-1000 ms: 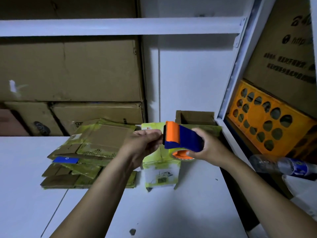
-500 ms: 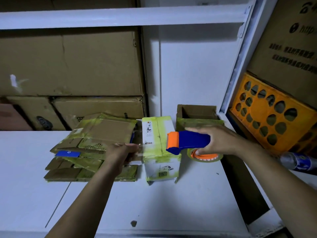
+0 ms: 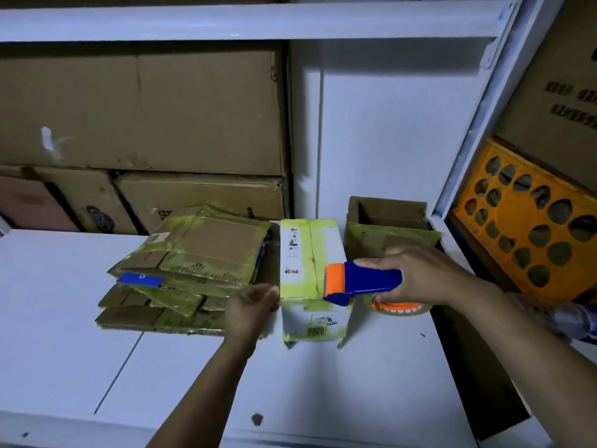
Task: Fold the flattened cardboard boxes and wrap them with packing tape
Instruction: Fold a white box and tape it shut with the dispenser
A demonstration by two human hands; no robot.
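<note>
Fingers (image 3: 366, 262) of the right hand (image 3: 420, 273) clench the tape dispenser (image 3: 361, 281), its orange head at the three-o'clock edge of the folded box (image 3: 308, 253) standing on the desk (image 3: 323, 383). The left hand (image 3: 250, 307) touches the box's nine-o'clock side; whether it grasps anything is unclear. This wrap seems barely begun. Flattened boxes (image 3: 200, 253) lie stacked at nine o'clock, apparently unfolded yet. At two o'clock, an open carton (image 3: 387, 236) shows nothing inside.

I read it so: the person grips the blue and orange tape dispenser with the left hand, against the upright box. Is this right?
Not quite. The head view shows the tape dispenser gripped by the right hand, not the left, against the upright box; the left hand is at that box's left side.
</note>
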